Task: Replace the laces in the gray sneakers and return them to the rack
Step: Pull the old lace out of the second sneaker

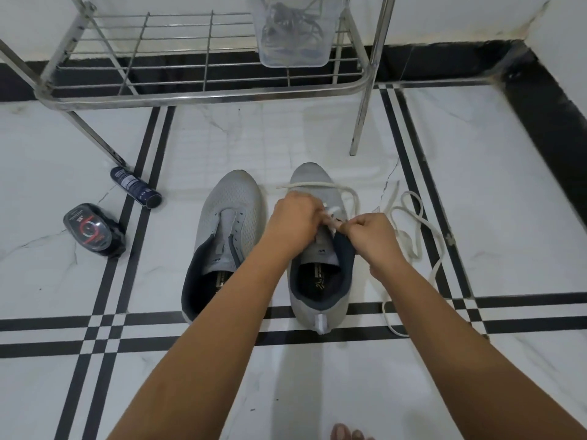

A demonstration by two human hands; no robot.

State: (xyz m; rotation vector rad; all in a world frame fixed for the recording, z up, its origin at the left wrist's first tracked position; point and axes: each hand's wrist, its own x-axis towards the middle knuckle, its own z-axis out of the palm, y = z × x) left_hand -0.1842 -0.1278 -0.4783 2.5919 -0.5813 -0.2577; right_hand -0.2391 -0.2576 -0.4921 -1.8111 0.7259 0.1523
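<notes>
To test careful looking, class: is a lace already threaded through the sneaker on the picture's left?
No: the left-side sneaker has empty eyelets, while the left hand and right hand pinch the white lace at the other sneaker.

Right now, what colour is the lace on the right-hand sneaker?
Off-white. The lace shows best in the head view, crossing the toe of the gray sneaker.

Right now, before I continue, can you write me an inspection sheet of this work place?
Surface: white tiled floor with black stripes.
Job's things: unlaced sneaker; second sneaker with white lace at its eyelets, the rest loose on the floor; metal rack behind.
Clutter: dark can lying down; black packaged item; clear tub on the rack.
Hands: left hand and right hand, fingers pinch the lace over the second sneaker.
Cables: nothing seen.
Surroundings: white wall, black skirting.
</notes>
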